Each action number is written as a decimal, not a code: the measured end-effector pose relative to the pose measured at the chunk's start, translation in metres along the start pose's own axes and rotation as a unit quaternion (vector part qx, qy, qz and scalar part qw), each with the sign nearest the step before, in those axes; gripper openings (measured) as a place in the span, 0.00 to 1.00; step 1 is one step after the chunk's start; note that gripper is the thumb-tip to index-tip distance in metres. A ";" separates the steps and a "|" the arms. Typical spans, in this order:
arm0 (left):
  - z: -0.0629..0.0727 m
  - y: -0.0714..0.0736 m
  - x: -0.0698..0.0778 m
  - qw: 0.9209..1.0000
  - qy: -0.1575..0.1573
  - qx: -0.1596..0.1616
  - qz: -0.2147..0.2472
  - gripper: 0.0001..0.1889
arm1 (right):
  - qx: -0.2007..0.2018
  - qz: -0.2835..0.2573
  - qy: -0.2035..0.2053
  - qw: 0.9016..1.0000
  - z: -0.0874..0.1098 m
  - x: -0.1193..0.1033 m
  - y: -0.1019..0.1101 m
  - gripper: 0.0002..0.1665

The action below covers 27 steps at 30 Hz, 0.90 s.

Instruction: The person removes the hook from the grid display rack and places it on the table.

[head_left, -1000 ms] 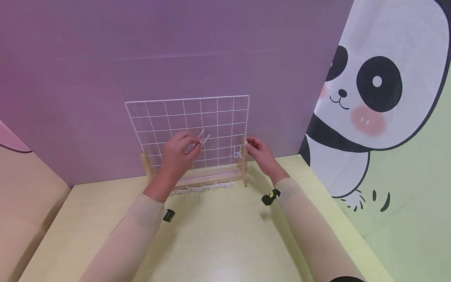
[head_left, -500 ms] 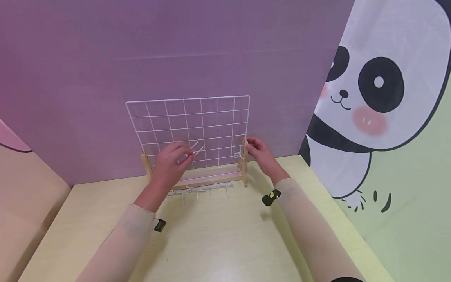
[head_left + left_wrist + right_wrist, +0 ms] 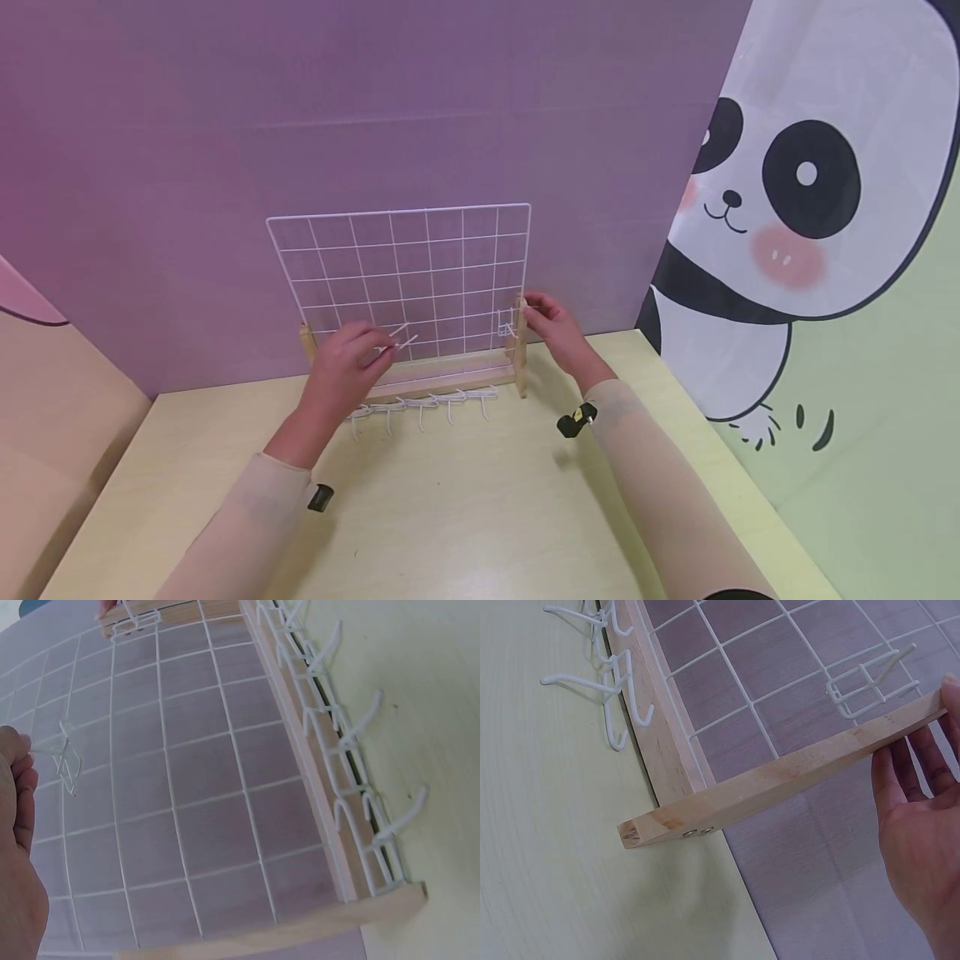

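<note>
In the head view my left hand [image 3: 343, 367] pinches a white wire hook [image 3: 407, 342] between thumb and fingers, in front of the lower left of a white wire grid [image 3: 397, 212]. The left wrist view shows the hook's frame [image 3: 69, 761] apart from the fingers, its stem gripped. Whether it touches the grid I cannot tell. My right hand [image 3: 561, 333] holds the top of the wooden right post [image 3: 521, 367], thumb on one side and fingers on the other. Another white hook [image 3: 866, 691] hangs on the grid beside that post.
Several white hooks [image 3: 421, 403] lie in a row along the front of the stand's wooden base [image 3: 442, 383], prongs toward me. The left post [image 3: 306, 340] stands behind my left hand. A purple wall [image 3: 420, 100] rises behind the pale table [image 3: 465, 500].
My left hand has moved down and to the left with the hook, from the middle of the grid toward its lower left. The right hand has stayed on the post.
</note>
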<state>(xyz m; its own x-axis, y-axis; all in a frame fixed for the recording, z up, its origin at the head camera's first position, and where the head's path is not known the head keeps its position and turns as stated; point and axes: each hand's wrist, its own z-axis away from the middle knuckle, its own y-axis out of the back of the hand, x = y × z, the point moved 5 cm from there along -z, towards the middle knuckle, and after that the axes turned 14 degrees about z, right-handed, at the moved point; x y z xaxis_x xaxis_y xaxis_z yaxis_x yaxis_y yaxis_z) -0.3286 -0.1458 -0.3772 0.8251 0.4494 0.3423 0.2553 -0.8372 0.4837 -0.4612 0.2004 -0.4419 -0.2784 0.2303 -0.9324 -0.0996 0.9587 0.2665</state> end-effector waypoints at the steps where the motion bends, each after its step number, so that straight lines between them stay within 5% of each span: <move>1: 0.002 0.001 -0.001 1.000 -0.005 0.000 -0.002 0.09 | -0.001 0.002 -0.003 1.000 0.000 0.000 0.000 0.20; 12: 0.026 0.004 -0.008 1.000 -0.017 0.000 -0.007 0.12 | 0.002 -0.009 -0.002 1.000 0.003 -0.005 -0.001 0.20; 27: 0.055 0.013 -0.019 0.999 0.021 -0.010 -0.023 0.15 | -0.005 0.004 -0.010 1.000 0.004 -0.003 0.000 0.21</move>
<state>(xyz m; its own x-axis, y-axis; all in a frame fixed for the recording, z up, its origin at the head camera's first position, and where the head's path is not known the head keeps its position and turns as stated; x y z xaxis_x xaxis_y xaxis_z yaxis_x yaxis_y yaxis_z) -0.3130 -0.1821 -0.4220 0.7904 0.5009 0.3525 0.2824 -0.8087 0.5160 -0.4565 0.2004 -0.4398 -0.2596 0.2416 -0.9350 -0.1078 0.9549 0.2767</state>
